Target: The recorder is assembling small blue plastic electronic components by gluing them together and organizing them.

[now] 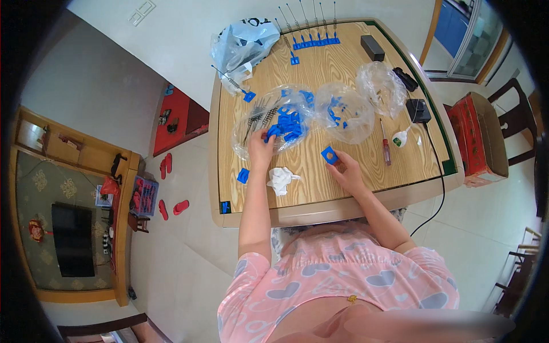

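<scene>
My right hand [346, 174] pinches a small blue square plastic plate [327, 152] with a round hole, above the wooden table. My left hand [262, 146] reaches into an opened clear plastic bag [242, 150], its fingertips closed on a blue plastic piece [273, 132] at the edge of a pile. Around it lie more blue plastic pieces [291, 121] and several dark metal springs [269, 116]. A second clear bag [357, 132] holds smaller blue parts [337, 108]. One loose blue piece [243, 175] and a crumpled white tissue [281, 179] lie near the left forearm.
Several spring-stemmed blue assemblies [314, 42] stand in a row at the far edge; another [248, 96] lies left. A light-blue bag [243, 48], black box [373, 48], screwdriver [386, 151], clear bag [382, 86], black adapter [418, 111] and white bulb-shaped object [400, 138] are also there.
</scene>
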